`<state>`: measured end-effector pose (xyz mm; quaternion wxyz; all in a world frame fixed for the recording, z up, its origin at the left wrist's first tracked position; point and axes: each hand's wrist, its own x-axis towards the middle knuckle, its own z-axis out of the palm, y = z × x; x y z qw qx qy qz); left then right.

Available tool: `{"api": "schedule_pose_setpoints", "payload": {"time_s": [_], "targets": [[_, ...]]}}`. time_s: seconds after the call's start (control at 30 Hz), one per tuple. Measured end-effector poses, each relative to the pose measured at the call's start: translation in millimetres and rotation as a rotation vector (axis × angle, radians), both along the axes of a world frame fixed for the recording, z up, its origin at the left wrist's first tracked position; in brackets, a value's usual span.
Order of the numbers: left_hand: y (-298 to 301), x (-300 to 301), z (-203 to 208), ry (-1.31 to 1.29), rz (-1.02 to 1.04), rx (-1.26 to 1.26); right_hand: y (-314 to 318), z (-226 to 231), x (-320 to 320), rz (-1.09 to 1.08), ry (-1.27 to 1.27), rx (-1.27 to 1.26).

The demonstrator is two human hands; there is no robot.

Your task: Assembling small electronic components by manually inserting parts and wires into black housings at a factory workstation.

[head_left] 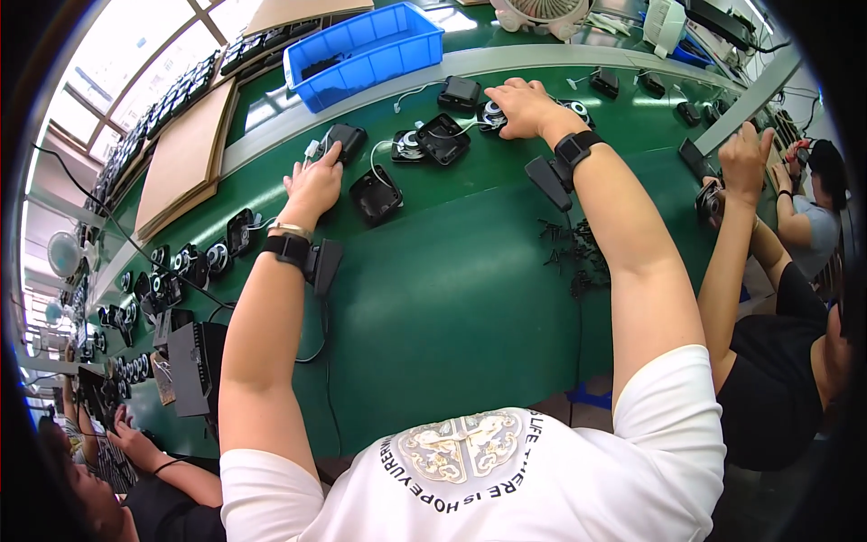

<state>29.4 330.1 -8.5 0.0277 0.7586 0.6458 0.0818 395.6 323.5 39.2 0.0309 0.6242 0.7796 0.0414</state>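
The left hand (pixel 312 188) reaches to a black, rounded plastic box (pixel 348 140), its fingers at the box's near edge beside a small white plug (pixel 312 148); whether they grasp either, I cannot tell. The right hand (pixel 524 108) is farther along the row, fingers spread and bent downward over a round speaker with a silvery ring (pixel 491 115); whether they close on it is hidden. Both wrists carry black straps with dark modules.

Between the hands lie an open square black plastic housing (pixel 442 138), a white-ringed round speaker (pixel 408 145) just beside it, and a second closed black box (pixel 460 92) behind. Nearer the person, another open black housing (pixel 376 193) sits with a white cable running out of it.

All of this rests on a glossy green tabletop (pixel 442 298) that mirrors the light, its middle bare. Small black pieces (pixel 578 253) lie scattered below the right forearm, and more speaker parts line the left side, near a dark boxy device (pixel 197 366).

Beyond a pale metal rail stand a blue plastic bin (pixel 384 79) and a white fan (pixel 546 11). Flat brown cardboard (pixel 183 158) is stacked at the left, before bright windows (pixel 135 54). Co-workers sit on both sides.
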Motion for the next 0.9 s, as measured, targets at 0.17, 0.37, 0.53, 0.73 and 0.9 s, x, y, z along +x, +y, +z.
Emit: {"api": "schedule_pose_setpoints", "payload": {"time_s": [0.17, 0.37, 0.53, 0.73, 0.9], "targets": [[-55.3, 43.8, 87.4, 0.080, -0.231, -0.247, 13.9, -3.1, 7.3, -0.050, -0.076, -0.102], [-21.3, 119.0, 43.5, 0.062, -0.789, 0.425, 9.5, -3.0, -2.4, -0.057, -0.110, 0.094], [-14.5, 122.5, 44.5, -0.056, -0.960, 0.457, -40.1, 2.7, -13.4, -0.222, 0.050, 0.309], [-149.4, 85.9, 114.5, -0.521, -0.867, -0.204, -206.1, 19.8, -44.2, -0.241, 0.380, 0.264], [-216.5, 25.6, 46.7, -1.098, -0.674, -0.680, -298.3, -41.1, -104.7, -0.109, 0.469, 0.172]]}}
